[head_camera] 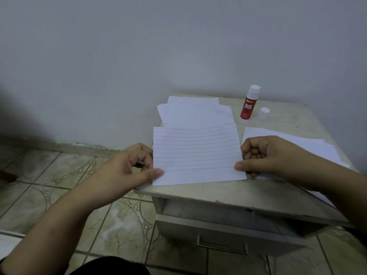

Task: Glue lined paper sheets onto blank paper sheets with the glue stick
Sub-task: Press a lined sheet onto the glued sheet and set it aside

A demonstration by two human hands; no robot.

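Note:
A lined paper sheet [196, 153] is held just above the small table, lined side up. My left hand [129, 165] pinches its left edge and my right hand [262, 155] pinches its right edge, thumbs on top. Blank white sheets [194, 112] lie overlapped behind it at the table's back. More sheets [309, 143] lie to the right, partly under my right arm. The red-and-white glue stick [248, 105] stands upright at the back right, uncapped, with its clear cap [264, 113] beside it.
The small worn table [218, 192] stands against a pale wall [178, 46]. Its metal drawer [222, 237] hangs slightly open below the front edge. Patterned floor tiles [59, 175] spread to the left.

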